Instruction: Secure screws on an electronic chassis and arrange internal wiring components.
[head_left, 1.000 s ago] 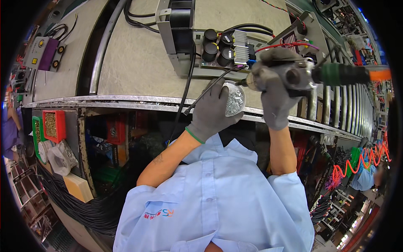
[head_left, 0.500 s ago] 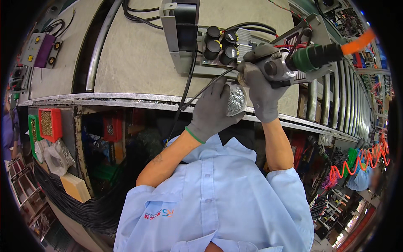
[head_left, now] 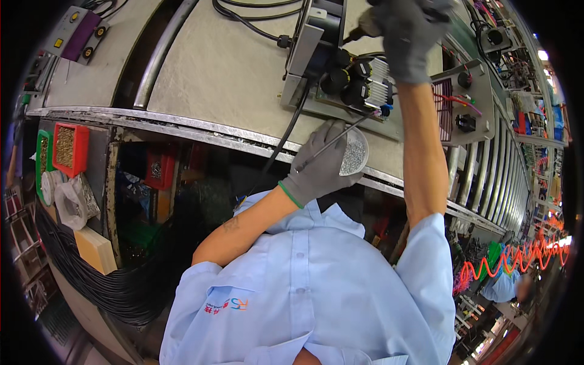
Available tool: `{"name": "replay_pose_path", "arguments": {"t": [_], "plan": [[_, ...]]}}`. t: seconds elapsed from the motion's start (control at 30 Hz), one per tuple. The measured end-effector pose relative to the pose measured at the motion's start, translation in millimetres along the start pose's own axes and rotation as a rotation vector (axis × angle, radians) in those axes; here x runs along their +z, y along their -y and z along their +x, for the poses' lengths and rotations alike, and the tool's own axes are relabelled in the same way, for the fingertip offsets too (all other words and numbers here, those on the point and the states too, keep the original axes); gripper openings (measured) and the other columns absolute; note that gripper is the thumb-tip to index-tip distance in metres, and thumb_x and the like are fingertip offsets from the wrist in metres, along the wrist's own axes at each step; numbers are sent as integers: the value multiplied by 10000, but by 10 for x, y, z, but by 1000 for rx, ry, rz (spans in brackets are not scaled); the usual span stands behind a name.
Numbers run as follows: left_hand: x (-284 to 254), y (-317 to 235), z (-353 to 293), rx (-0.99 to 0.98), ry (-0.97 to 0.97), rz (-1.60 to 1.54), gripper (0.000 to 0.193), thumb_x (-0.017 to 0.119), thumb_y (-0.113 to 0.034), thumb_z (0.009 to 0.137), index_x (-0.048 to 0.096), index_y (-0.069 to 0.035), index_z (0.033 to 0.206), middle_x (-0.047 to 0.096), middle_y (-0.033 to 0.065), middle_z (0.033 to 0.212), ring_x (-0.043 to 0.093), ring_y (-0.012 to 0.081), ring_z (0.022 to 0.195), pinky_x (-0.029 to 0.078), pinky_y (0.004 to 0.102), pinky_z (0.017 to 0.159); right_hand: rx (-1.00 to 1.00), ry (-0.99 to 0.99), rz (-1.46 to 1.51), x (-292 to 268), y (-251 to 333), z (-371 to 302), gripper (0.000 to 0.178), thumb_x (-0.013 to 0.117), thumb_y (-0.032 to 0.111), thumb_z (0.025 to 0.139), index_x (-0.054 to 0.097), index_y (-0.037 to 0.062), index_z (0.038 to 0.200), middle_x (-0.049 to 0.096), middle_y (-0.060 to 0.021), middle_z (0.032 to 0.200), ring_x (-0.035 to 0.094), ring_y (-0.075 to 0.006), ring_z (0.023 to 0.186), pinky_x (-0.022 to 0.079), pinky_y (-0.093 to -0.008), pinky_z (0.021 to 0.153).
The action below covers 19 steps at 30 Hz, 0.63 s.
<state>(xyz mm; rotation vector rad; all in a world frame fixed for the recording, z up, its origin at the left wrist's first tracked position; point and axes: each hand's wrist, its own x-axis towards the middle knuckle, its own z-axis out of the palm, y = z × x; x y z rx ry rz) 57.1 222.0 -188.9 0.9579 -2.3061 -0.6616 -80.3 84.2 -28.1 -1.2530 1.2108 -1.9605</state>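
Observation:
My left hand, in a grey glove, is closed around a white cup of small shiny metal pieces, perhaps washers or nuts. It also holds a thin dark rod whose far end reaches the circuit board. My right hand, gloved too, grips a power screwdriver high over the bench; its dark bit points left, near an upright metal bracket. Below lies an open metal unit with several black capacitors and silver heat sinks. The driver's back end is hidden by my hand.
A grey panel with a fan grille adjoins the unit on the right, before a roller conveyor. Black cables lie behind. A purple-grey box stands far left. Red and green bins of small hardware hang below the bench edge.
My right hand has moved up and away from the cup, raising the power screwdriver. My left hand has shifted slightly right with the cup and rod. The view has shifted a little.

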Motion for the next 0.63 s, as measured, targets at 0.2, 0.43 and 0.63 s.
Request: {"name": "replay_pose_path", "arguments": {"t": [0.2,0.43,0.63], "plan": [[-3,1,11,-31,22,-41,847,822,-476,745,558,96,1310,549,224,1361,523,410,1309,447,462,1101,-14,-49,-47,161,-519,75,123,645,1,807,649,50,920,618,10,729,542,-83,539,429,-239,470],[-23,11,28,-13,59,-15,840,837,-464,735,563,96,1298,557,232,1347,519,430,1319,444,473,1107,18,20,-103,86,-609,54,126,674,38,813,678,47,939,623,20,754,566,-73,614,449,-246,542],[13,24,29,15,14,-15,842,846,-458,729,565,92,1301,551,230,1362,521,424,1323,426,494,1126,-132,57,-105,98,-757,173,115,701,65,804,683,40,915,645,4,756,610,-106,643,496,-283,580]]}}
